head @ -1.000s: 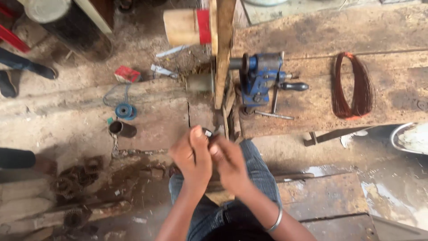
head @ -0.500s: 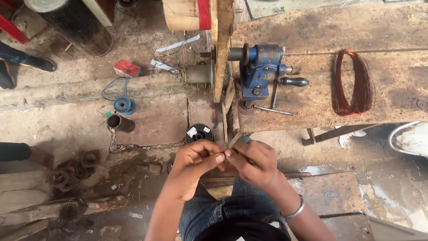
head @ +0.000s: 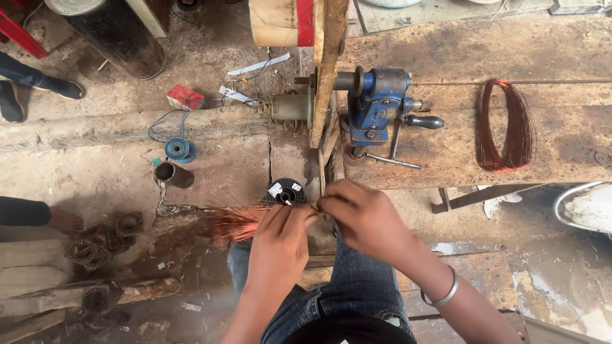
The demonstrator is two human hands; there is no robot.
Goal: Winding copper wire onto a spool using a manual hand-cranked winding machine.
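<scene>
My left hand [head: 278, 245] and my right hand [head: 361, 216] meet in front of me above my knees, fingertips pinched together on thin copper wire. A blurred fan of copper wire strands [head: 233, 223] spreads out to the left of my left hand. Just beyond my fingers a black wire spool [head: 285, 190] stands on the ground. My right wrist carries a metal bangle [head: 444, 293].
A blue hand-cranked winder [head: 377, 105] is fixed to the wooden bench [head: 459, 153], with a coil of copper wire [head: 505, 124] lying to its right. On the floor at left are a small blue spool [head: 180, 150], a red box [head: 185, 97] and rusty stator cores [head: 102, 239].
My hands dropped lower and toward me, and the view shifted. The black spool came into sight beyond them, and the fan of copper strands now shows at the left.
</scene>
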